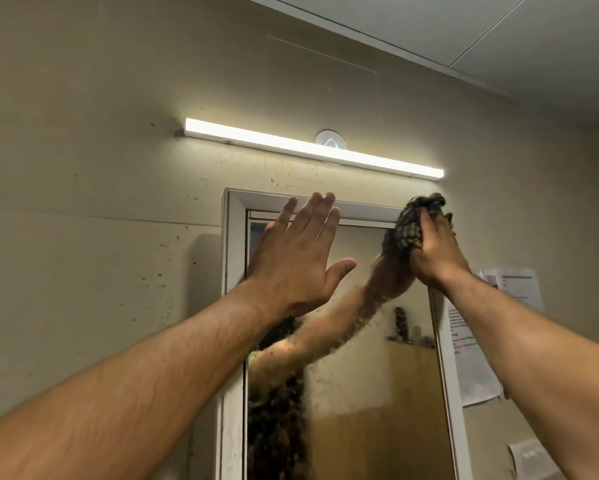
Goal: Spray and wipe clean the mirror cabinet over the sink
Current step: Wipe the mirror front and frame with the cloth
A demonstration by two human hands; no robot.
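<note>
The mirror cabinet (234, 244) has a white frame and hangs on a beige wall; its glass (367, 375) is speckled and smeared. My left hand (300, 252) lies flat with straight fingers against the upper left of the mirror, fingertips over the top frame. My right hand (435, 252) grips a bunched dark checked cloth (410, 225) and presses it on the cabinet's top right corner. The glass reflects my right arm and the cloth. No spray bottle is in view.
A lit white tube light (312, 148) runs along the wall just above the cabinet, with a round white fitting (330, 138) behind it. Paper notices (478, 341) are stuck to the wall right of the cabinet. A white switch plate (530, 457) sits lower right.
</note>
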